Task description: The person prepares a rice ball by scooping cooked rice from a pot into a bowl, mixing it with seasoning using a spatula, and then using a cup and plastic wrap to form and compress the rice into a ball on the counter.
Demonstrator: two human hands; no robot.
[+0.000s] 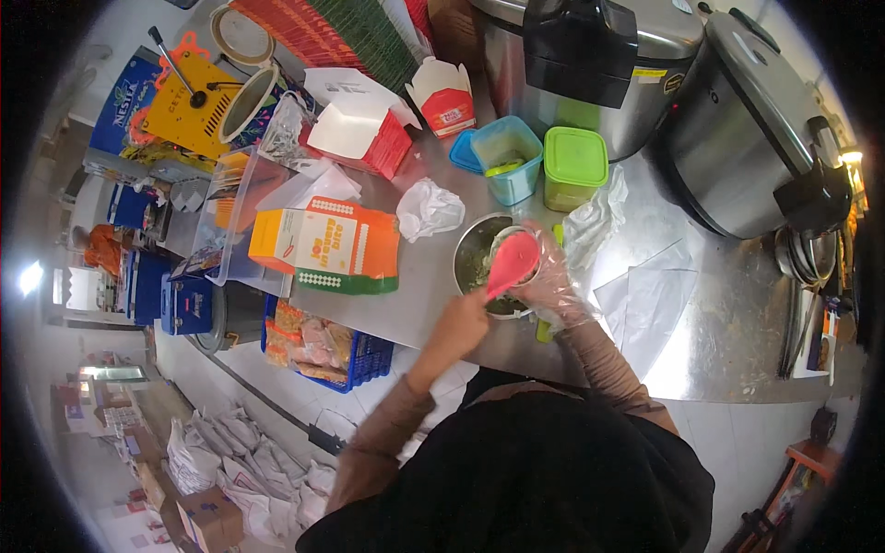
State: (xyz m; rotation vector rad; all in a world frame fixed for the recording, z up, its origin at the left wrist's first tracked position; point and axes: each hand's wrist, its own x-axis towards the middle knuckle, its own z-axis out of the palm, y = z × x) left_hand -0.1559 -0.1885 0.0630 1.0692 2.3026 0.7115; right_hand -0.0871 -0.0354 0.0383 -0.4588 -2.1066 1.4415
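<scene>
My left hand (455, 322) is bare and closed around the handle of a pink rice paddle (515, 257). The paddle's broad end lies over a small round cup (499, 238), hiding most of its inside. My right hand (552, 280), in a clear plastic glove, holds that cup from its right side. Both are above a steel bowl (462, 245) containing greenish bits of food. Lime-green parts of a utensil (545, 332) show beside the bowl, partly covered by my right hand. Just beyond stand an uncovered blue plastic container (511, 176) and a green-lidded container (575, 166).
Two large steel rice cookers (747, 138) stand at the back right of the steel table (429, 304). Orange food cartons (332, 242), red-and-white boxes (373, 138) and a crumpled plastic bag (430, 209) lie leftward. Plastic sheets (650, 297) lie right. A blue crate (370, 359) of packed food sits below the table's edge.
</scene>
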